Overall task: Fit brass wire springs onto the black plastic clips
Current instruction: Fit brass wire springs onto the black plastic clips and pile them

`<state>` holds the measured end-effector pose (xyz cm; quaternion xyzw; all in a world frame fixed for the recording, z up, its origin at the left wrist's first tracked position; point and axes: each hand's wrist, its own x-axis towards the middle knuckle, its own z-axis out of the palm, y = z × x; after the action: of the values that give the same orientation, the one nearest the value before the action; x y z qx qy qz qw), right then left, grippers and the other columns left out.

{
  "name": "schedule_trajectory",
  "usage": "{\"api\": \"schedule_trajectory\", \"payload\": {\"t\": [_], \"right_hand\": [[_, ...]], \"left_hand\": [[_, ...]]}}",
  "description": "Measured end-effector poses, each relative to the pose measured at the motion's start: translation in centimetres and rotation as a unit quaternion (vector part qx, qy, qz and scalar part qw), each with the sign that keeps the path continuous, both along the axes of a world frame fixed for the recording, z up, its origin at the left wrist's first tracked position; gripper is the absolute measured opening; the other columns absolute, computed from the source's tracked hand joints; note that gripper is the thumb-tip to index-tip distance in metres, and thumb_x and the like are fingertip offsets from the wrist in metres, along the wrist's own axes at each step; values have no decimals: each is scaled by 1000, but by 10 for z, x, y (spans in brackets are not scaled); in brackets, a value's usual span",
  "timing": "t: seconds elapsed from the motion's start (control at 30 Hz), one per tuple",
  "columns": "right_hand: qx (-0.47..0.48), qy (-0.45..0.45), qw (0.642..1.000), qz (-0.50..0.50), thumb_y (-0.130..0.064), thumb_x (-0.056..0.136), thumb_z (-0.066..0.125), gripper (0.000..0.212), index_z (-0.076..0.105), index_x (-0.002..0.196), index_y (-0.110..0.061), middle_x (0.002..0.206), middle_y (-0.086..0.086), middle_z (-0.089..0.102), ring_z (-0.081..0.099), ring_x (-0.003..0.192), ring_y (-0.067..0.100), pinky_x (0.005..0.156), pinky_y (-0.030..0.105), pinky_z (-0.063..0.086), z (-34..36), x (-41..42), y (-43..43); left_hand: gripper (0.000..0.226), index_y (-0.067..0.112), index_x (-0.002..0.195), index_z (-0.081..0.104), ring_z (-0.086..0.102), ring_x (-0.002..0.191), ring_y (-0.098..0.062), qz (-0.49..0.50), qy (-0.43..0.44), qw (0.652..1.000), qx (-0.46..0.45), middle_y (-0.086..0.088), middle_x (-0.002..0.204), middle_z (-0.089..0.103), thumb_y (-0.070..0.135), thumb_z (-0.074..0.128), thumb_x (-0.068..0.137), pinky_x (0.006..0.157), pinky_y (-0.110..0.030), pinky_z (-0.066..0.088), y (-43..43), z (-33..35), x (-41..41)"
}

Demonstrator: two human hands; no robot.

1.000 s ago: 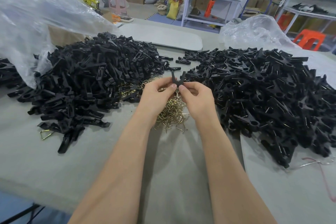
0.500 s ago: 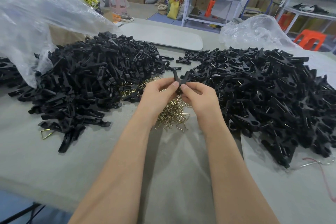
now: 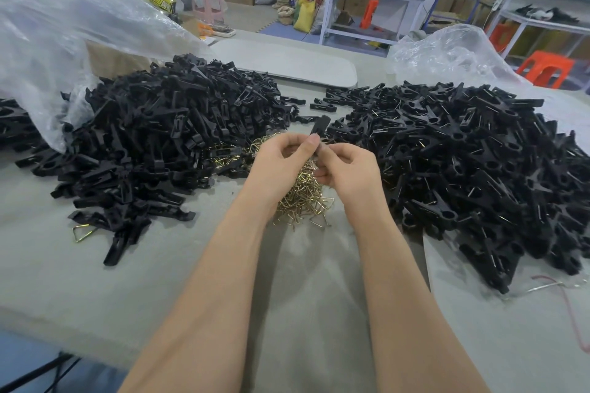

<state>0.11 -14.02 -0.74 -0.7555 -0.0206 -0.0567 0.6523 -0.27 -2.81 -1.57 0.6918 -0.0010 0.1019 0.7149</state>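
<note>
Above the small heap of brass wire springs (image 3: 303, 201), in the middle of the grey table (image 3: 95, 281), your two hands meet on one black plastic clip (image 3: 320, 126); its upper end stands out over your fingers and leans to the right. Your left hand (image 3: 277, 163) is curled and pinches the clip between thumb and forefinger; your right hand (image 3: 349, 169) is curled also and pinches the lower part of the same clip. Whether a spring is already between your fingers I cannot tell, because the hands hide it.

I judge that you are seating a spring on this clip. To do it well, let the left hand only hold the clip firm and aligned; let the right hand do the pushing. Press the wire straight along the clip, not sideways; a thin wire can slip and jump away from the fingers. Before you let go, feel that both ends of the wire sit in their places. A finished piece belongs, I think, on the pile of black clips with wire (image 3: 463, 163) at your right, well apart from the pile of bare black plastic pieces (image 3: 166, 137) at your left; do not mix the two.
</note>
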Motion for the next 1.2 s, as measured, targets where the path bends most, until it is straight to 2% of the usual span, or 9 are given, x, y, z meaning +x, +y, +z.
{"api": "schedule_trajectory", "payload": {"t": [0.17,0.23,0.43,0.57,0.7,0.83,0.97,1.1,1.2], "right_hand": [[-398,28,916,43,-34,81,72,35,61,111,-18,92,-6,54,54,81,10,70,24,39,-6,2,-8],[-459,49,882,93,-30,83,72,40,56,117,-16,94,-5,49,49,80,11,68,24,34,-10,1,-4],[-401,1,915,52,-27,88,66,14,61,93,-15,78,-4,53,47,71,13,60,26,29,-15,2,3],[-308,-51,950,-11,-29,90,61,25,71,82,-8,68,4,65,56,69,18,65,25,41,-10,1,-6],[-283,-33,958,-13,-31,95,54,40,60,73,3,55,5,42,35,53,12,51,18,30,-11,4,-10],[-127,-18,991,-30,-19,93,59,26,68,77,0,61,10,60,55,53,9,63,28,54,-11,7,-13],[-75,2,997,-4,-7,91,60,13,68,82,-13,68,-2,65,65,58,8,73,32,59,-10,7,-13],[-149,-28,988,-7,-4,91,57,15,71,98,-6,72,-5,65,68,67,10,77,28,58,-10,8,-14],[-157,-66,985,-27,-7,91,58,18,70,84,-19,74,1,70,70,72,13,76,28,57,-6,5,-18]], "left_hand": [[23,0,104,64,68,74,-3,83,12,994,-68,-2,81,70,20,59,94,76,-21,56,2,-3,4],[25,-5,105,63,67,70,-3,100,21,991,-84,-4,79,69,18,59,94,70,-17,55,4,-3,4],[19,-2,96,65,64,68,-8,102,52,978,-177,-6,76,67,16,60,93,63,-14,52,4,-1,4],[16,6,87,65,64,76,-12,87,76,970,-213,-5,80,67,19,58,94,72,-20,57,7,-1,3],[14,13,89,63,61,78,-9,88,99,968,-215,-1,86,64,26,60,93,68,-19,54,9,-1,4],[16,6,95,63,57,68,-5,88,88,972,-200,-1,81,60,22,62,91,67,-17,52,8,-3,6],[28,2,112,62,60,68,-2,108,70,986,-101,0,85,61,19,64,90,72,-18,56,5,-6,7],[10,17,96,63,64,87,-14,130,41,990,44,7,85,61,20,67,87,87,-33,53,5,-7,6],[14,19,99,63,59,96,-12,138,22,971,191,7,99,64,20,68,85,82,-20,41,5,-11,7]]}}
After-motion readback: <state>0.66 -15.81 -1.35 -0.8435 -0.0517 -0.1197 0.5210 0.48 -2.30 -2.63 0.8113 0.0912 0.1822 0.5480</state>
